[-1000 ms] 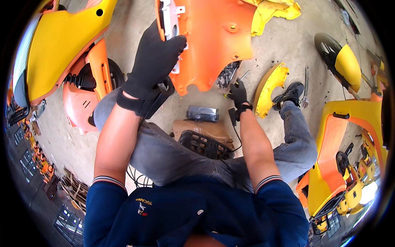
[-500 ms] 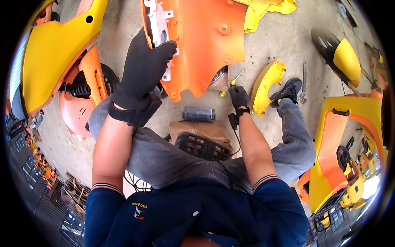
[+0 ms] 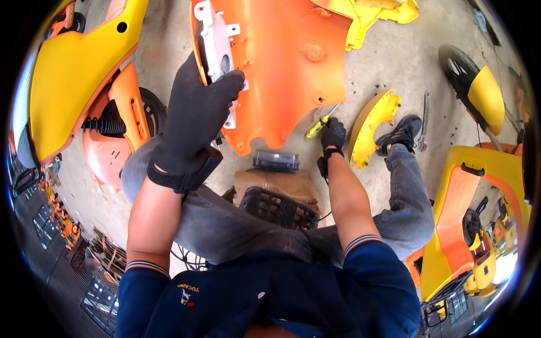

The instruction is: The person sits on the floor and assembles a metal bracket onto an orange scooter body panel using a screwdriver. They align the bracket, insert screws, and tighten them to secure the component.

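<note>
Orange body panel [image 3: 282,67] fills the upper centre; my gloved left hand [image 3: 194,121] grips its left edge, and my right hand [image 3: 332,135] clasps a yellow-handled screwdriver [image 3: 316,128] just below it, beside a yellow fender [image 3: 372,127].

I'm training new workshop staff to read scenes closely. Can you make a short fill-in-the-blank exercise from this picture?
1. The left hand grips the edge of the large ____ body panel.
2. The right hand holds a screwdriver with a ____ handle.
3. Both hands wear ____ gloves.

Missing words: orange; yellow; black
</note>
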`<state>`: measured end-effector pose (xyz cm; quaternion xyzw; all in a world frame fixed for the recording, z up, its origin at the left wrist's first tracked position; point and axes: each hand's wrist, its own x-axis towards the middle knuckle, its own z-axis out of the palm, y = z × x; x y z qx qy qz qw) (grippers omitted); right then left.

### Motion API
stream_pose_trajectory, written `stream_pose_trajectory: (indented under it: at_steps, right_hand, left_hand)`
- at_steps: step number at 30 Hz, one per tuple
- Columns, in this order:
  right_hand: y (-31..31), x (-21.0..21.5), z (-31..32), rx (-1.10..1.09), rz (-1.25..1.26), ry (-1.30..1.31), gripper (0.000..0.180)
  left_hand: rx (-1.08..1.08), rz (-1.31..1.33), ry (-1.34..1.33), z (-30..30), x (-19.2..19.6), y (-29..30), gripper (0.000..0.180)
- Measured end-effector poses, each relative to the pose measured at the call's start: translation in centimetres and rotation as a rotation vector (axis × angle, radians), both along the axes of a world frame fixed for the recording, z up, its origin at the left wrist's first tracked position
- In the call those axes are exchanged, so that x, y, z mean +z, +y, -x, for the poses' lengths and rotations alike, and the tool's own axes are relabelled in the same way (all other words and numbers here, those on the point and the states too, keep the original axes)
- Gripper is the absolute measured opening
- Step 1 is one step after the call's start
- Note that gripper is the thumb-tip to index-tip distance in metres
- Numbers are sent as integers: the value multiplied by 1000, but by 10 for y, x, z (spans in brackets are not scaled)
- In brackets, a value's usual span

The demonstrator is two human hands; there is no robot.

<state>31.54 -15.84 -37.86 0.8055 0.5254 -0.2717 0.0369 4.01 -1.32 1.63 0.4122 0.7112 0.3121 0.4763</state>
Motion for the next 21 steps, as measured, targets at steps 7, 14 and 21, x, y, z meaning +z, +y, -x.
stream_pose_trajectory:
  at_steps: [7,14,21]
  right_hand:
    - [-1,-7,-1,131,40,-104,14]
    - [-11,-13,0,144,29,-155,12]
    - [-14,-19,-9,-60,-30,15,16]
  left_hand:
    - [35,-10,-45,1,-6,2,20]
    - [34,58,-35,0,-5,3,24]
    - [37,-17,-69,-3,-11,1,30]
